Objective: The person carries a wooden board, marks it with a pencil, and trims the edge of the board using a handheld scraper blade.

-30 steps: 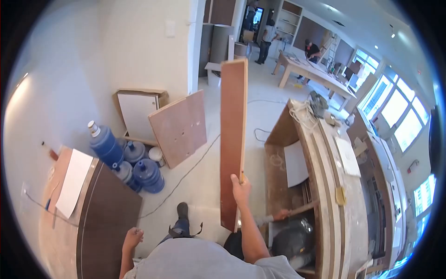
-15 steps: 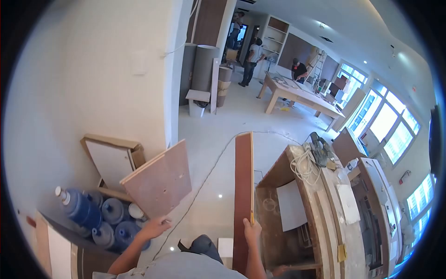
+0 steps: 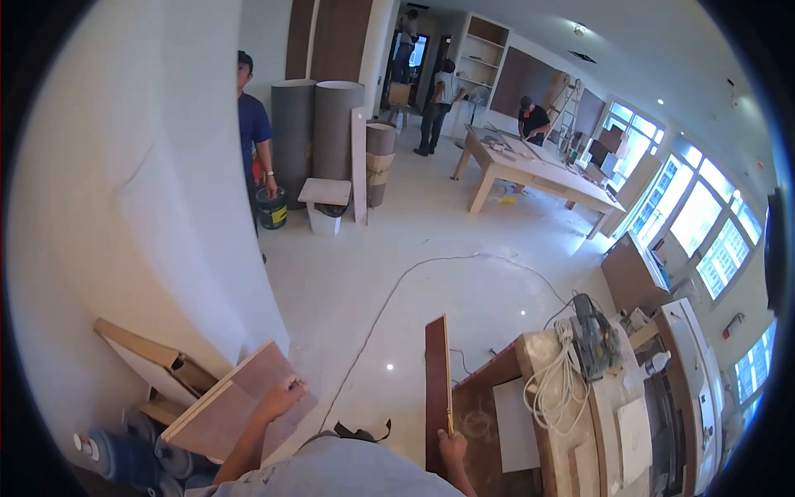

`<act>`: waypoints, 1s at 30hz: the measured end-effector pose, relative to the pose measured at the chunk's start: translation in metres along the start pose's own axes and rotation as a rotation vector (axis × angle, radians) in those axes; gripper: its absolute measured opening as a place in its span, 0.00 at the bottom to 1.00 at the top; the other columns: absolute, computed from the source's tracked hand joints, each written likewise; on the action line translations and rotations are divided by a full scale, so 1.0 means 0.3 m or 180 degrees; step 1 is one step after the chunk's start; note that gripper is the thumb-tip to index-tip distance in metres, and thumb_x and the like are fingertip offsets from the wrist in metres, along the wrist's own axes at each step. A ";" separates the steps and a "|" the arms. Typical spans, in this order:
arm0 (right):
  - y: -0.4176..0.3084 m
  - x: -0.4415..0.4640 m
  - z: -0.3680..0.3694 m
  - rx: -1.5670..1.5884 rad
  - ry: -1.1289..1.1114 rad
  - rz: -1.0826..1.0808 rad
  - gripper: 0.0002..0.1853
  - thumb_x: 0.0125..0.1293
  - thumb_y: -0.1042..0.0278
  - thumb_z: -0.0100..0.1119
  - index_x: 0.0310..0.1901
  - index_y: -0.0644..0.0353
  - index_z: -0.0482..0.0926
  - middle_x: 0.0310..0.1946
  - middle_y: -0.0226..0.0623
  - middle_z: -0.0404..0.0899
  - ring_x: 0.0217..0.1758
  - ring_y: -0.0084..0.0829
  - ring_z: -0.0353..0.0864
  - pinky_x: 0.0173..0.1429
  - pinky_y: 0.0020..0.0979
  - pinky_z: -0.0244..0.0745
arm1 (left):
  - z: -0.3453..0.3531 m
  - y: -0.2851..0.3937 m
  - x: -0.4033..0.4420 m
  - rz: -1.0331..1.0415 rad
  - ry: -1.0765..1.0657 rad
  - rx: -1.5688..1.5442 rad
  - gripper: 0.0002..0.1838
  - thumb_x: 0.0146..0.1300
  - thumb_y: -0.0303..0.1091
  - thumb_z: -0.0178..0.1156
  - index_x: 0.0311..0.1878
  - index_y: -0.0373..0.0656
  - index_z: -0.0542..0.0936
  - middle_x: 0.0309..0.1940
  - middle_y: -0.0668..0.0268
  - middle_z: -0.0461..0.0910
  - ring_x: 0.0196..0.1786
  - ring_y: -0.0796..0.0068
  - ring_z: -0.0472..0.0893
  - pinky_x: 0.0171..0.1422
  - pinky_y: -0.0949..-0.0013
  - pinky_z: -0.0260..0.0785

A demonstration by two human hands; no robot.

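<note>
Right now we grip the long, narrow reddish-brown wooden board (image 3: 436, 389) in our right hand (image 3: 453, 447). The fingers are closed around its pale right-hand edge; most of them are hidden, so we cannot tell how they sit on the other face. The board lies mainly to the left of the fingers and stretches beyond them, over the glossy pale floor (image 3: 364, 273), its lower part running down beside our hand. A slim yellow stick (image 3: 450, 421) shows along that edge, just above our knuckles.

Our left hand (image 3: 284, 396) is well apart from the board, in front of the flat, pinkish-brown rectangular panel (image 3: 236, 410). Its fingers are bent in toward the thumb, but we cannot tell whether they are fully closed or whether they touch the panel.

Below and left of the panel are translucent blue plastic water bottles (image 3: 124, 455). To the right of the board is the open brown wooden cabinet (image 3: 530, 348), with a white sheet (image 3: 515, 427) inside and a looped cream cable (image 3: 559, 381) beside a dark power tool (image 3: 595, 335) on top. Farther off, a person in a blue shirt (image 3: 255, 124) holds a black bucket with a yellow label (image 3: 272, 209).
</note>
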State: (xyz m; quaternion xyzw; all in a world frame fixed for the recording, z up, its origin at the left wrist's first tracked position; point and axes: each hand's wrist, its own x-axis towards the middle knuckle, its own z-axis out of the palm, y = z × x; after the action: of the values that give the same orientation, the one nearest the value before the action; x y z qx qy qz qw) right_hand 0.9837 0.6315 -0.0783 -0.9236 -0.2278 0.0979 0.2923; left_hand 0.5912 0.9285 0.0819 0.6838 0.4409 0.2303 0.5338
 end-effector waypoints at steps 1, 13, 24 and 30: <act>-0.002 0.080 0.021 -0.0006 -0.0002 0.0007 0.24 0.61 0.49 0.70 0.34 0.70 0.84 0.33 0.61 0.85 0.43 0.62 0.87 0.48 0.53 0.79 | 0.009 0.009 0.078 -0.0177 0.0013 -0.0314 0.19 0.72 0.43 0.65 0.53 0.36 0.82 0.36 0.66 0.83 0.37 0.76 0.82 0.43 0.70 0.75; -0.128 0.874 0.258 0.0080 -0.0997 0.0897 0.25 0.64 0.50 0.66 0.36 0.72 0.84 0.36 0.66 0.85 0.46 0.65 0.86 0.48 0.57 0.79 | 0.053 0.048 1.317 -0.0421 0.0050 -0.0073 0.16 0.70 0.41 0.65 0.47 0.35 0.82 0.34 0.65 0.83 0.34 0.76 0.82 0.42 0.70 0.77; 0.211 1.286 0.676 -0.0074 -0.0997 0.0969 0.24 0.64 0.49 0.68 0.37 0.69 0.84 0.32 0.54 0.86 0.35 0.49 0.87 0.44 0.52 0.79 | 0.713 0.562 2.480 0.0753 -0.1936 0.1645 0.24 0.71 0.50 0.63 0.53 0.36 0.85 0.43 0.52 0.87 0.46 0.59 0.85 0.56 0.58 0.77; -0.089 1.589 0.467 0.0316 -0.0523 0.3019 0.28 0.60 0.42 0.66 0.45 0.64 0.88 0.45 0.60 0.87 0.50 0.58 0.87 0.53 0.53 0.80 | 1.082 0.585 2.932 0.0298 -0.1893 0.0926 0.17 0.72 0.42 0.61 0.40 0.34 0.82 0.28 0.64 0.81 0.32 0.74 0.79 0.40 0.66 0.75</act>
State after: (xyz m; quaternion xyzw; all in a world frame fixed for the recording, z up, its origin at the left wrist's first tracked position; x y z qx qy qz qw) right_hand 1.3482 0.9481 -0.1990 -0.8998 0.2011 0.3038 0.2402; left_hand 1.3532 1.4969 0.0036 0.8097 0.2621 -0.0204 0.5247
